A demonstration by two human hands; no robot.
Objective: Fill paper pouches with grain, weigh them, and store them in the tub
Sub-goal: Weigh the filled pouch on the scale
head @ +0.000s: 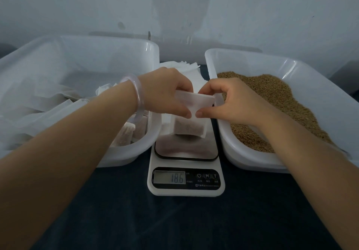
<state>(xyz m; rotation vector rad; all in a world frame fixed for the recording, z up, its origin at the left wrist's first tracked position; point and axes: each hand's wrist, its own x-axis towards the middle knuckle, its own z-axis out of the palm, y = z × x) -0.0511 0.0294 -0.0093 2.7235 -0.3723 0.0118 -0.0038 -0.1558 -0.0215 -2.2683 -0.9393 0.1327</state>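
Note:
A white paper pouch [189, 127] with brown grain in its lower part stands on the steel plate of a kitchen scale [186, 179], whose display reads 18.6. My left hand [165, 92] pinches the pouch's open top at the left, thumb in front. At the right of the top, my right hand [231, 102] pinches it between thumb and forefinger. The storage tub [136, 152] on the left holds several filled pouches and loose paper. On the right, a second tub [252, 164] is heaped with grain [272, 102].
A stack of empty paper pouches [186, 68] lies behind the scale, between the two tubs. Everything stands on a dark cloth-covered table [174, 226] against a pale wall. A pale bangle [136, 96] is on my left wrist.

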